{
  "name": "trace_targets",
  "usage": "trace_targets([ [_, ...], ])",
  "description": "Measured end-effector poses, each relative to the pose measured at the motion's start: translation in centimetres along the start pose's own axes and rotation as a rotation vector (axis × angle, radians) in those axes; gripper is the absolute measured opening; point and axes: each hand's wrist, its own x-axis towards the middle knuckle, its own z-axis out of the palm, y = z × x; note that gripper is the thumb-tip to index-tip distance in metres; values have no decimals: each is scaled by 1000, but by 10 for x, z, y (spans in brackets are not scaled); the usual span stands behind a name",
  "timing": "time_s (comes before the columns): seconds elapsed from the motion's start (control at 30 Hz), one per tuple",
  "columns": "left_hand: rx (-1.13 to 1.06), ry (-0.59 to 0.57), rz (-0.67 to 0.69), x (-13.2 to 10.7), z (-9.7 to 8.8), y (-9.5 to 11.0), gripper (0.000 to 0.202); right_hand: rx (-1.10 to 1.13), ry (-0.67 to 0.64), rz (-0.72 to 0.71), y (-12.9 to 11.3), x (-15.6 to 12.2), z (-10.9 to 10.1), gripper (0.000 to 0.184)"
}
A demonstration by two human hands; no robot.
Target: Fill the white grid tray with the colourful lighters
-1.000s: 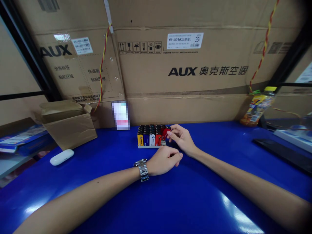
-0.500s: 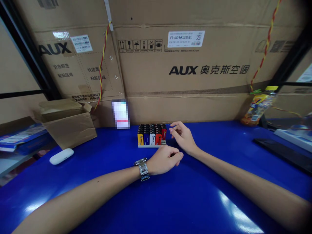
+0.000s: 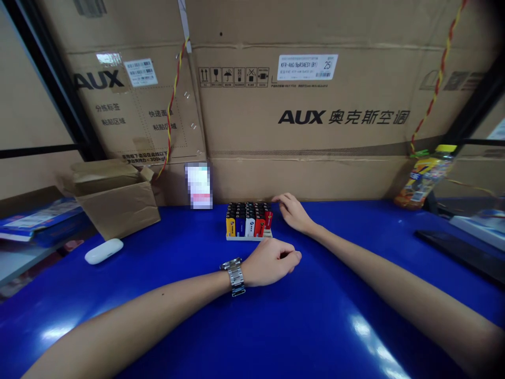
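Note:
Several lighters (image 3: pixel 250 227) with black tops stand packed in rows in a white tray (image 3: pixel 244 239); the front ones are yellow, blue, white and red. A few cells at the tray's front right corner hold no lighter. In front of that corner, my left hand (image 3: pixel 270 261) is closed, thumb against curled fingers, with a metal watch (image 3: pixel 235 276) on the wrist. Whatever its palm may hold is hidden. My right hand (image 3: pixel 293 211) lies beside the tray's back right, its fingers stretched toward the rear lighters. Nothing shows in it, and contact cannot be told.
Large cardboard boxes (image 3: pixel 315 173) wall off the back of the blue table (image 3: pixel 315 326). A blurred phone (image 3: pixel 199 185) leans there. At left are an open carton (image 3: pixel 118 205) and a white earbud case (image 3: pixel 104 251); at right, a drink bottle (image 3: pixel 426 179) and a black slab (image 3: pixel 457 255).
My right hand has reached farther back along the tray's right side, and its fingers have straightened. The left hand stays closed in nearly the same place. The whole view has shifted slightly.

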Motion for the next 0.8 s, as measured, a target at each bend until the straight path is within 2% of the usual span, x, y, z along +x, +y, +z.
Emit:
trace_targets([
  [0.1, -3, 4, 17, 0, 0, -1, 36, -108, -112, -100, 10, 21, 10, 37],
  [0.23, -3, 2, 21, -1, 1, -4, 36, -159, -260, -199, 3, 42, 27, 42],
  [0.33, 20, 0, 36, -1, 1, -6, 37, -123, -354, -184, 0, 48, 40, 37],
  [0.43, 29, -8, 26, -1, 0, -6, 38, -107, -374, -154, 3, 48, 45, 28],
  [0.57, 35, -6, 32, -1, 0, -4, 38, -90, -414, -192, 5, 44, 31, 15],
  [0.8, 58, 1, 19, -2, 1, -6, 37, -138, -445, -223, -9, 15, -13, 18],
])
